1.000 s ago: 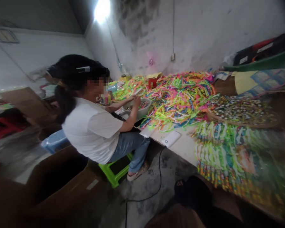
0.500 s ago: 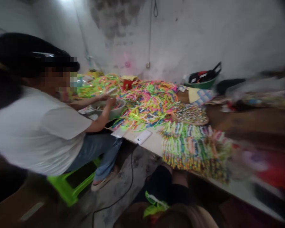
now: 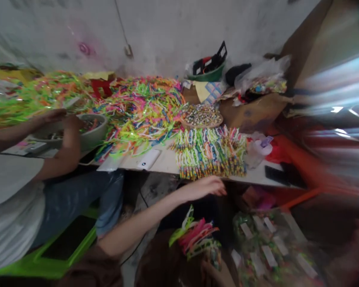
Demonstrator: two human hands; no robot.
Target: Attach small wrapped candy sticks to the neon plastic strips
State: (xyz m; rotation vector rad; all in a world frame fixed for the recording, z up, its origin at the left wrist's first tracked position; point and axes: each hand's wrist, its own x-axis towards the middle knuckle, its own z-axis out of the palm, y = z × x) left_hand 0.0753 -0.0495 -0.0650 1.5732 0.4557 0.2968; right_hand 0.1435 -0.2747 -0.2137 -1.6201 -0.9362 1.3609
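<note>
My left hand (image 3: 205, 187) reaches across from the left, just in front of the table's edge, fingers bent down and somewhat apart. I see nothing in it. Low in the view, over my lap, my right hand (image 3: 217, 273) is closed around a bundle of coloured cords (image 3: 197, 239). Pink, white and yellow-green ends fan out from it; the grip is partly dark. On the table beyond my left hand lie rows of similar cords (image 3: 209, 153) with patterned yellowish ends. Behind them stands a shallow round tray (image 3: 202, 124) of small bead-like pieces.
A big heap of bright cords (image 3: 149, 107) covers the table's back. At left a co-worker's hands (image 3: 67, 117) are over a grey bowl (image 3: 100, 129). A white phone (image 3: 148, 160) lies near the edge. Clear bags of labelled packets (image 3: 269, 247) stand low on the right.
The view has swung to the right. My left arm has come into view, extended to the table edge. More of the cord bundle and my right hand show.
</note>
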